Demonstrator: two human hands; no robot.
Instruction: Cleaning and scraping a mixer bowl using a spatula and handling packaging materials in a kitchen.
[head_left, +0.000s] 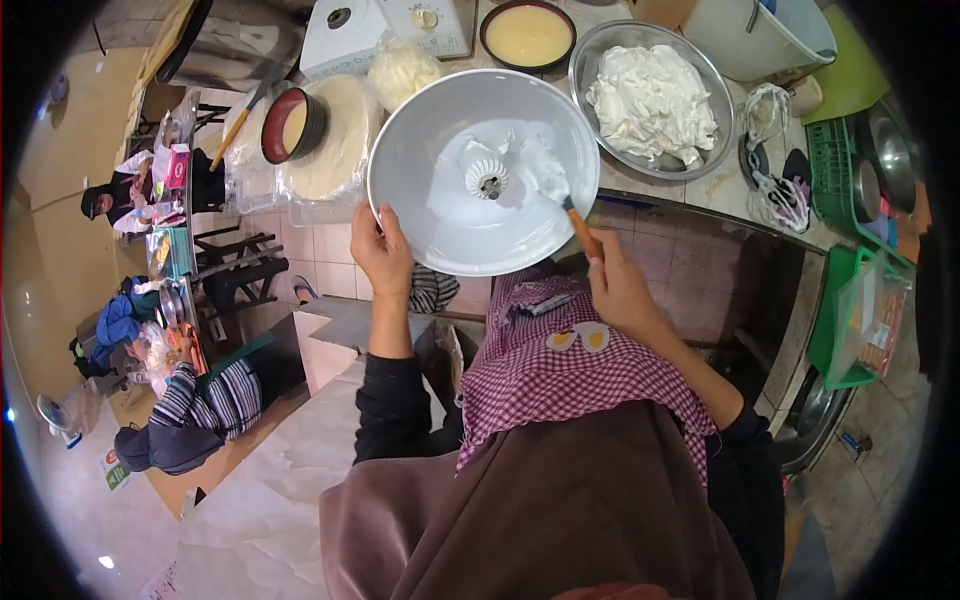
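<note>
A wide whitish mixing bowl (457, 225) is tilted towards me, with a fluted post (487, 178) rising from its centre. My left hand (384, 253) grips the bowl's left rim, thumb over the edge. In my right hand (621, 281) is the wooden handle of a spatula (583, 232). Its blade lies inside the bowl, partly hidden by white cream (546, 169). More cream clings around the post and thinly coats the lower wall. Just beyond, to the right, a steel bowl (727, 142) holds a large heap of white cream (652, 101).
Pale yellow mixture fills one dark bowl (529, 34); a smaller dark bowl (296, 124) stands on wrapped pale rounds (337, 135). A bag (405, 71) sits near a white appliance (390, 30). Whisk attachments (776, 199) lie right, beside a green crate (829, 176). People (225, 405) work at left.
</note>
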